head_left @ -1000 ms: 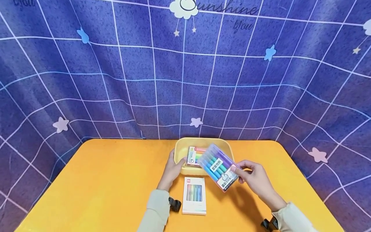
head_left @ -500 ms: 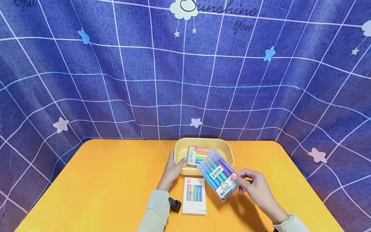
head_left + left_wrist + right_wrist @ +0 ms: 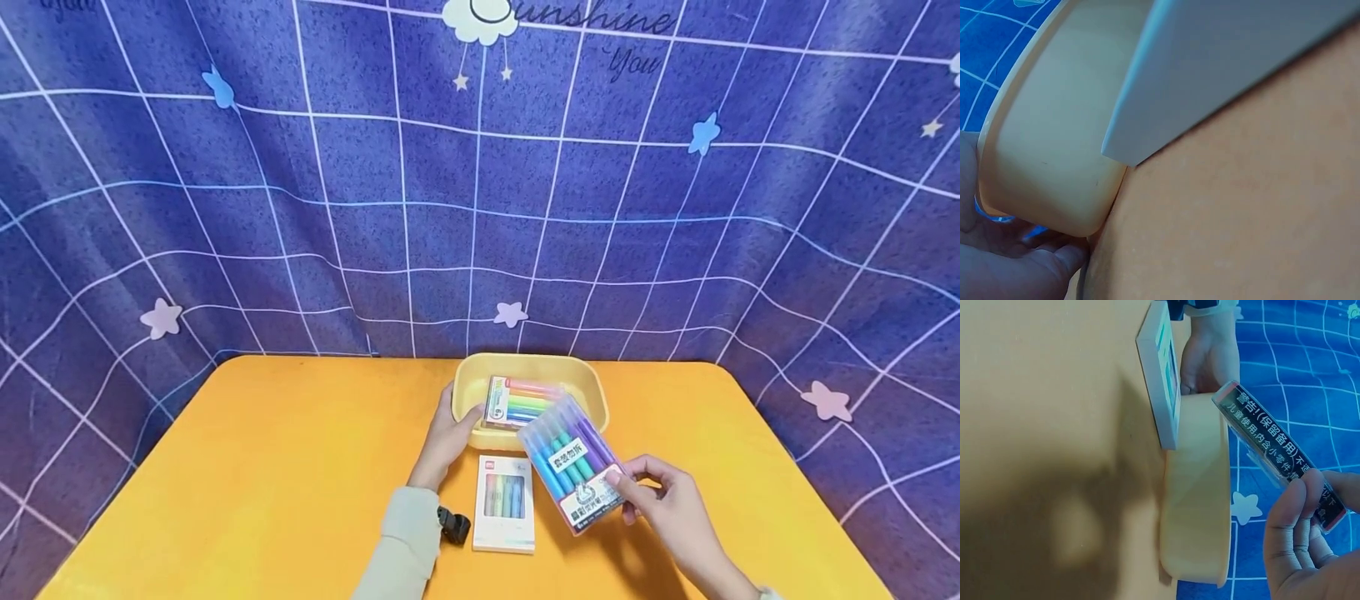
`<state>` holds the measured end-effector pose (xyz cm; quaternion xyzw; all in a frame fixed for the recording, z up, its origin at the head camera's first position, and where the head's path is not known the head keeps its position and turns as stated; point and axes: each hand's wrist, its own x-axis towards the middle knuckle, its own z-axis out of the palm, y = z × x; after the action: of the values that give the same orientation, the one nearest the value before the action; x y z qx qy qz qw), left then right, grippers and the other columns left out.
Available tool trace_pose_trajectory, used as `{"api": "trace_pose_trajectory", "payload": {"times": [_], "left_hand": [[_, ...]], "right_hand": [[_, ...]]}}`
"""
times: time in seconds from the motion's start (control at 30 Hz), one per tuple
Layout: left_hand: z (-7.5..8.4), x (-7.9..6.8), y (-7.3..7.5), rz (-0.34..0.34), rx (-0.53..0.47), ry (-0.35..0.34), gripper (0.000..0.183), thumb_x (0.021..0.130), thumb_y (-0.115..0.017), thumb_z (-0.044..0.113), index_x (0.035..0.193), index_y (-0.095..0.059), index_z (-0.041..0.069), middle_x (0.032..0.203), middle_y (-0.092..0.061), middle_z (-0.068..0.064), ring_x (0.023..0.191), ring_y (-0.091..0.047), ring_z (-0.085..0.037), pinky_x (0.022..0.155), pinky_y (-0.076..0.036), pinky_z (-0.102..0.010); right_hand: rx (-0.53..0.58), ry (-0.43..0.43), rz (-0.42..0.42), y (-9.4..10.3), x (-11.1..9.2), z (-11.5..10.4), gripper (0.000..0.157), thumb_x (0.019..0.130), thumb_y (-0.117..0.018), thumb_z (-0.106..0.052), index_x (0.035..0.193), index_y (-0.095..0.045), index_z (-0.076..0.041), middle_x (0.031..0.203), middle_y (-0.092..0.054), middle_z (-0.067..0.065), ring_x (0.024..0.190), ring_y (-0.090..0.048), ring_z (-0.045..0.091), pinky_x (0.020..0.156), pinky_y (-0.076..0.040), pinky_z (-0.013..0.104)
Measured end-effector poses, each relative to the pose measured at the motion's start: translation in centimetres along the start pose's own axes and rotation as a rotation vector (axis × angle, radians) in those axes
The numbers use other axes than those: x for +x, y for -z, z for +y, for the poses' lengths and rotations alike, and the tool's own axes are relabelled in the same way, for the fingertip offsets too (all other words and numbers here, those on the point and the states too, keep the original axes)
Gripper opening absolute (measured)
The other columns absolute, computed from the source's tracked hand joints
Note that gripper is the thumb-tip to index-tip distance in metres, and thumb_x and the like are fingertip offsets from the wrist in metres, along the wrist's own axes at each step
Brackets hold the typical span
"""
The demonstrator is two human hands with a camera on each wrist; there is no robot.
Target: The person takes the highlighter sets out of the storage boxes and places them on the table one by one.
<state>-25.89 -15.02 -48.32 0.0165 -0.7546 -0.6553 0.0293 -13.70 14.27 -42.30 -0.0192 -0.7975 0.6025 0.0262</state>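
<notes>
My left hand (image 3: 447, 437) grips the left end of a yellow plastic basin (image 3: 465, 385), with the thumb over the rim. In the left wrist view, its fingers curl under the basin's edge. A pack of colourful pens (image 3: 528, 407) with a white label lies in the basin. My right hand (image 3: 671, 500) holds a clear pack of highlighters (image 3: 573, 462) by its lower right edge, thumb on top. The pack is tilted above the table, and its upper corner overlaps the basin's front rim in the head view. The right wrist view shows its black printed end (image 3: 1266, 431).
A white box (image 3: 504, 533) with a window showing coloured pens lies flat on the orange table (image 3: 315, 467), in front of the basin and beside my left wrist. Behind the table hangs a blue curtain (image 3: 360, 233) with white lines and stars.
My right hand has drawn the pack of highlighters toward the table's front, away from the basin, uncovering more of the pens inside. The left hand, basin and white box stay in place.
</notes>
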Motion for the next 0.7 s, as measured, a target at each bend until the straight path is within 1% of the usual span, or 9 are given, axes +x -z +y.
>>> {"api": "trace_pose_trajectory", "payload": {"times": [0.1,0.2,0.4,0.53,0.7], "left_hand": [[-0.1,-0.1,0.0,0.000,0.004,0.008,0.072,0.099,-0.063,0.026,0.159,-0.025,0.015,0.160,-0.039,-0.019,0.148,-0.038,-0.039,0.122,-0.031,-0.056],[-0.2,0.0,0.0,-0.003,0.001,0.001,0.072,0.099,-0.063,0.026,0.159,-0.024,0.014,0.159,-0.040,-0.019,0.147,-0.038,-0.039,0.121,-0.031,-0.057],[0.0,0.1,-0.1,-0.008,0.000,0.002,0.072,0.099,-0.062,0.025,0.160,-0.024,0.014,0.160,-0.039,-0.018,0.148,-0.038,-0.038,0.122,-0.031,-0.056],[0.0,0.2,-0.2,-0.011,0.002,0.001,0.072,0.100,-0.062,0.026,0.160,-0.023,0.015,0.161,-0.038,-0.017,0.149,-0.036,-0.038,0.122,-0.030,-0.057],[-0.1,0.3,-0.2,-0.003,-0.004,0.012,0.071,0.100,-0.061,0.025,0.160,-0.024,0.015,0.160,-0.039,-0.017,0.149,-0.037,-0.038,0.122,-0.031,-0.055]], "right_hand": [[0.005,-0.012,0.011,-0.1,-0.4,0.1,0.028,0.091,-0.076,-0.023,0.095,-0.067,0.004,0.071,-0.063,-0.001,0.053,-0.061,0.014,0.056,-0.051,0.026],[0.016,0.001,0.032,-0.3,-0.8,0.2,0.027,0.091,-0.075,-0.022,0.093,-0.067,0.004,0.069,-0.063,-0.001,0.054,-0.060,0.015,0.056,-0.051,0.026],[0.054,0.006,0.056,-0.7,-1.5,0.4,0.023,0.092,-0.073,-0.017,0.091,-0.065,0.005,0.072,-0.063,0.000,0.053,-0.060,0.016,0.056,-0.051,0.027],[0.089,-0.015,0.068,-0.8,-1.9,0.7,0.023,0.091,-0.074,-0.015,0.091,-0.064,0.006,0.074,-0.064,0.001,0.052,-0.060,0.016,0.058,-0.053,0.026],[0.094,-0.034,0.066,-1.0,-2.3,1.2,0.023,0.091,-0.074,-0.014,0.091,-0.064,0.006,0.078,-0.064,0.002,0.050,-0.060,0.016,0.057,-0.057,0.029]]}}
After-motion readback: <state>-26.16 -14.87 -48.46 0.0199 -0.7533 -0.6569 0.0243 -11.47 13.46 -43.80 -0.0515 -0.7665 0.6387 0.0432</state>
